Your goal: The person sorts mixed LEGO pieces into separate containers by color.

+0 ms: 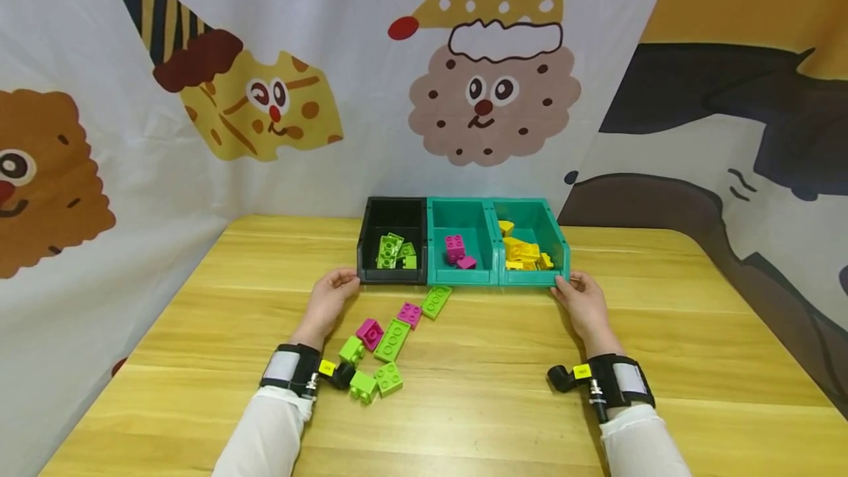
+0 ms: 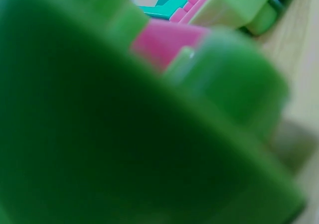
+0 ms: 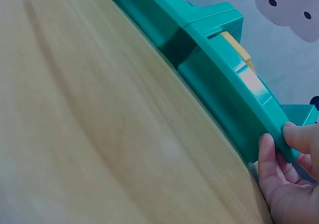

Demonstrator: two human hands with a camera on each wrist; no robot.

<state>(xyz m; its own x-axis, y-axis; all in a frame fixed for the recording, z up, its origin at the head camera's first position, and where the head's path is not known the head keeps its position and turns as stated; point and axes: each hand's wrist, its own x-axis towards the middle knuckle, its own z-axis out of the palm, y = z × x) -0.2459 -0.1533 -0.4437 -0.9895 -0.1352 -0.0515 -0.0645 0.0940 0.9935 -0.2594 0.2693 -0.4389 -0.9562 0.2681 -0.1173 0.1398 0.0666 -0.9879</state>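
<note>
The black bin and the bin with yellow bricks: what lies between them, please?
Another teal bin, with pink bricks inside, lies between them; the head view shows this.

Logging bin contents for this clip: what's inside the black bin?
The black bin holds several green bricks, jumbled together toward its front. Whatever lies beneath them is covered, so an exact count isn't possible.

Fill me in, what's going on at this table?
A person's right hand grips the front right corner of the right teal bin; the left hand is at the front left corner of the black bin, its grip unclear. The black bin holds green blocks, the middle teal bin pink ones, the right one yellow. Five loose green blocks and two loose pink blocks lie on the table.
</note>
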